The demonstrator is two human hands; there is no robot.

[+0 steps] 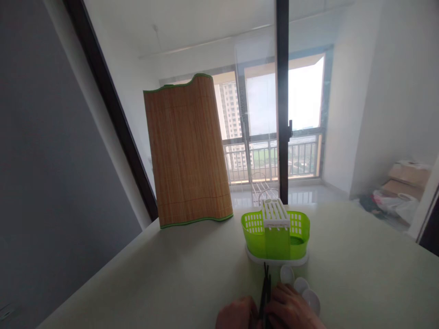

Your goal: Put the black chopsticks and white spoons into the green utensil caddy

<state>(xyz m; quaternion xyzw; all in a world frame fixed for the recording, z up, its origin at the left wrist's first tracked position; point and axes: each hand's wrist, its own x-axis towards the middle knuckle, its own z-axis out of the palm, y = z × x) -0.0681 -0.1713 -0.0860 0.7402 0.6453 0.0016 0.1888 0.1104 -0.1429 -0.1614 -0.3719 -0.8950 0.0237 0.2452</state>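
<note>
Several dark chopsticks (265,292) stand out between my hands at the near edge of the table, their tips pointing at the green basket. My left hand (238,314) is closed against them from the left. From the right, the curled fingers of my right hand (290,307) grip them too; the lower ends are out of sight. Beside my right hand lie white spoons: one (287,274) near the basket, another (301,285) behind my knuckles, a third (312,301) partly covered. The green plastic utensil basket (277,244) with a white slotted top stands just beyond the chopstick tips.
A rolled bamboo mat (188,155) with green edging stands upright at the back left of the white table (164,274). Behind it is a glass door with a dark frame (283,100). Cardboard boxes (408,176) and bags lie on the floor at right.
</note>
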